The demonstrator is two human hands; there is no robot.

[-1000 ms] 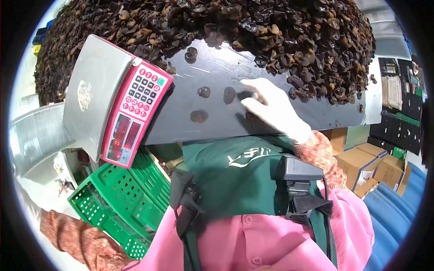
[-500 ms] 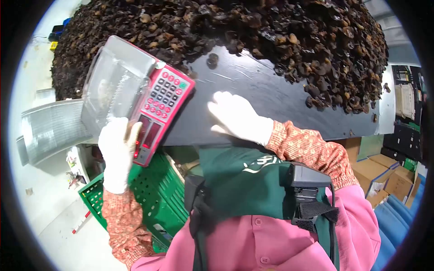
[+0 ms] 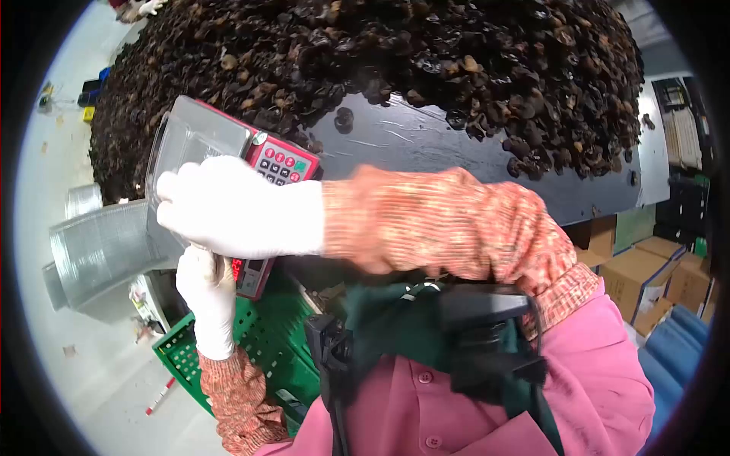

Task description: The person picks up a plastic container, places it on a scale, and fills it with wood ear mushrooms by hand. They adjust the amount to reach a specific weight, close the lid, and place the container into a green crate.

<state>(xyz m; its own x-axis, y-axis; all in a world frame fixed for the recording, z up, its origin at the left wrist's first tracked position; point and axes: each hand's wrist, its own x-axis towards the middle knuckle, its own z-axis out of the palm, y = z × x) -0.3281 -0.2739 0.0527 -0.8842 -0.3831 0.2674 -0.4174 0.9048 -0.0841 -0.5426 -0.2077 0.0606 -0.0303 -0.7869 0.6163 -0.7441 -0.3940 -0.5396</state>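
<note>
A pink digital scale (image 3: pixel 285 156) with a keypad and a lit red display sits on the dark tabletop. On its plate lies a clear plastic tray (image 3: pixel 171 148). My right hand (image 3: pixel 236 209), in a white glove, reaches across over the tray with its fingers curled; whatever is inside them is hidden. Below it, my left hand (image 3: pixel 207 292), also gloved in white, is closed at the tray's near edge, its fingertips partly covered by the right hand. Behind the scale spreads a large heap of dark brown, curled pieces like wood ear mushrooms (image 3: pixel 304 61).
Stacked clear plastic trays (image 3: pixel 103 247) stand left of the scale. A green perforated crate (image 3: pixel 281 327) is below the table edge. Cardboard boxes (image 3: pixel 635 273) are at the right. At the far upper left shows another person's gloved hand (image 3: pixel 152 7).
My right hand has swung left from above the tabletop to over the tray on the scale. My left hand stays by the tray's near edge. The view has shifted slightly.
</note>
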